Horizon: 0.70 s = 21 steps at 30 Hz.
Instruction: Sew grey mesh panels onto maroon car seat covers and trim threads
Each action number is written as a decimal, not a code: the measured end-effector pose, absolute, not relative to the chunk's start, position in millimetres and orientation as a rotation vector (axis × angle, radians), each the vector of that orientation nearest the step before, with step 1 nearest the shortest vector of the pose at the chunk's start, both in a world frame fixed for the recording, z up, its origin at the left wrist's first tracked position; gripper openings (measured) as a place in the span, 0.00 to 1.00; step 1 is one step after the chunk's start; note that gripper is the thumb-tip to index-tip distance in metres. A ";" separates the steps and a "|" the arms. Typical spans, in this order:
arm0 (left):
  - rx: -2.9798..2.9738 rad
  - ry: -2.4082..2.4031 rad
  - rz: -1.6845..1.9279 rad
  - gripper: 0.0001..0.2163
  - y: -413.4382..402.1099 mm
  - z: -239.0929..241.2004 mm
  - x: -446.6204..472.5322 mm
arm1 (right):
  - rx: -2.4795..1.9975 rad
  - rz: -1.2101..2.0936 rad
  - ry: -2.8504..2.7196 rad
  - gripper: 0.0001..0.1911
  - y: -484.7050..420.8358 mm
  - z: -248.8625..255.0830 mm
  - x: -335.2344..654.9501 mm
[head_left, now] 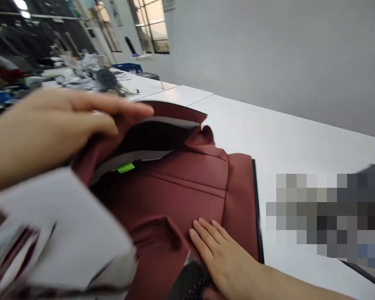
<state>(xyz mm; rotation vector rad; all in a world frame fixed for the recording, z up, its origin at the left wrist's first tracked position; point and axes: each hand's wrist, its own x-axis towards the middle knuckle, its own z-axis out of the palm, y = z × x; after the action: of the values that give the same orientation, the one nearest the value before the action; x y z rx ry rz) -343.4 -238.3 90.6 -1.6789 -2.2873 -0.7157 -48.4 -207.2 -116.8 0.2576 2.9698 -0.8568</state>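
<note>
The maroon cover [203,171] is lying on the desk [300,125], probably handling as soft and floppy. The left hand [62,114] is clamping its raised flap [178,111], seemingly a sound hold; the right hand [229,254], fingers outstretched, is bracing flat.

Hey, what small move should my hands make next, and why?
Perhaps smooth the raised fold with the right hand: that hand lies flat on the maroon cover, with the fold beside it, while the left hand is up at the lifted flap.
</note>
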 end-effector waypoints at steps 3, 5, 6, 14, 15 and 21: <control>-1.757 -2.287 -1.091 0.25 -165.9 99.2 -317.8 | 0.720 -0.811 3.065 0.24 -194.3 -123.5 -63.2; -1.823 -2.188 -0.933 0.25 -118.2 78.8 -288.6 | 1.022 -0.887 3.090 0.16 -176.5 -131.1 -71.1; -1.889 -2.128 -0.709 0.25 -96.3 60.1 -272.0 | 1.154 -0.908 3.097 0.15 -169.3 -135.7 -72.5; -2.397 -1.730 0.123 0.19 -17.9 -88.7 -182.5 | 1.604 -1.184 3.288 0.24 -175.1 -184.8 -60.8; -2.460 -1.628 0.114 0.19 -21.3 -92.5 -177.8 | 1.514 -1.217 3.334 0.26 -175.4 -189.5 -58.7; -3.334 -0.790 0.335 0.23 -44.8 -119.9 -133.2 | 1.190 -0.778 3.485 0.12 -159.9 -207.6 -43.1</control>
<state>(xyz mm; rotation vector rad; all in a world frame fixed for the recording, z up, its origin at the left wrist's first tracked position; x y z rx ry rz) -133.2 -44.8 -119.9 -3.3338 -0.7896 0.3349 -43.1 -159.9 -207.6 1.1904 3.4853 -0.7777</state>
